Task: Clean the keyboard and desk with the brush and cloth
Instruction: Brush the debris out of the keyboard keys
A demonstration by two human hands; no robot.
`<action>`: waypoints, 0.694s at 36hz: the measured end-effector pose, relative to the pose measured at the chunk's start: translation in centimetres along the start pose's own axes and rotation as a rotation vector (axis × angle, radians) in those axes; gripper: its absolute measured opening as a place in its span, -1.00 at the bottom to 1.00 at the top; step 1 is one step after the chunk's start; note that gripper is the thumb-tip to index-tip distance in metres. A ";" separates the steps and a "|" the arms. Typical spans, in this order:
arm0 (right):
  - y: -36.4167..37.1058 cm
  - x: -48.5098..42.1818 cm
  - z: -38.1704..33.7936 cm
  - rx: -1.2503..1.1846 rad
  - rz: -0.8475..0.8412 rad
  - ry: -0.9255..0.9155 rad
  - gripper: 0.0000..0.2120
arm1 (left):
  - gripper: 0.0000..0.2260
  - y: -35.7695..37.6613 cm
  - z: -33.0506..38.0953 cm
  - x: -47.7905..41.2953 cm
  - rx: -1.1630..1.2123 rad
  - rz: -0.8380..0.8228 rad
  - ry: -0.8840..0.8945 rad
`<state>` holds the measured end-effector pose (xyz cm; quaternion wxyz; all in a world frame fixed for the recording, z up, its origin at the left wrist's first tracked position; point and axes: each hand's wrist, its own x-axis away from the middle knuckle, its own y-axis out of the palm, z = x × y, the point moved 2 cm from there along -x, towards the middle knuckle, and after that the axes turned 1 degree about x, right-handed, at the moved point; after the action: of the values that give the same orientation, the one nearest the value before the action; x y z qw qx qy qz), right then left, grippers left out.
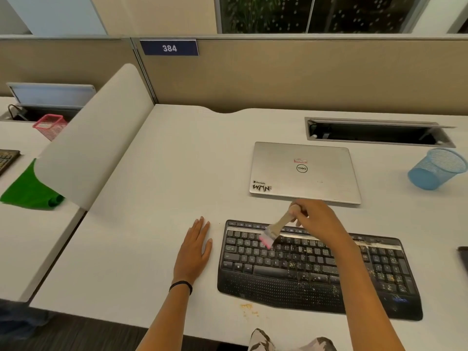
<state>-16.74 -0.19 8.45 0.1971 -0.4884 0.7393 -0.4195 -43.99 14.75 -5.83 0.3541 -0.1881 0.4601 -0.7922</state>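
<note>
A black keyboard (298, 279) with a wrist rest lies near the front edge of the white desk (157, 188). Yellowish crumbs speckle its right half and lower keys. My right hand (319, 219) grips the wooden handle of a small brush (274, 230). The brush's pink bristles touch the upper left keys. My left hand (195, 249) rests flat on the desk just left of the keyboard, fingers straight. A green cloth (27, 191) lies on the neighbouring desk at far left, beyond the divider.
A shut silver laptop (304, 171) sits behind the keyboard. A blue mesh cup (435, 169) stands at the right edge, an open cable tray (377, 133) behind it. Crumbs (247, 306) lie on the desk by the keyboard's front left. A pink mesh holder (49, 125) stands on the left desk.
</note>
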 end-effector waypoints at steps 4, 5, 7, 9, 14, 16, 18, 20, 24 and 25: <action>-1.1 0.1 0.4 -0.022 0.188 0.006 -0.89 | -0.45 -0.1 0.0 0.0 -0.006 0.000 0.001; -1.4 0.2 0.5 -0.052 0.193 -0.005 -0.91 | -0.45 -0.1 0.0 0.0 -0.008 0.001 0.002; -1.9 0.3 0.3 -0.101 0.147 -0.030 -0.94 | -0.45 -0.1 0.0 0.0 -0.006 0.001 0.003; -2.3 0.6 0.1 -0.110 0.076 -0.041 -0.94 | -0.45 -0.1 0.0 0.0 -0.003 0.000 0.003; -3.0 0.9 -0.3 -0.082 0.045 -0.049 -0.93 | -0.45 -0.1 0.0 0.0 0.000 -0.003 0.001; -3.3 1.0 -0.6 -0.063 0.042 -0.059 -0.93 | -0.45 0.0 0.0 0.0 0.000 -0.004 -0.004; -3.3 0.9 -1.0 -0.010 -0.002 -0.070 -0.92 | -0.45 0.0 -0.1 0.0 -0.003 -0.008 -0.008; -2.9 0.8 -1.4 0.068 -0.066 -0.075 -0.91 | -0.45 0.0 -0.1 0.0 -0.002 -0.009 -0.008; -1.8 0.5 -2.2 0.110 -0.100 -0.111 -0.88 | -0.45 0.0 -0.1 0.0 -0.001 -0.010 -0.007; -1.5 0.4 -2.5 0.106 -0.099 -0.118 -0.87 | -0.45 0.0 -0.1 0.0 -0.001 -0.009 -0.007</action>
<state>-17.82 0.26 11.10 0.2448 -0.5370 0.6782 -0.4378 -44.04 14.81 -5.90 0.3521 -0.1930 0.4584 -0.7929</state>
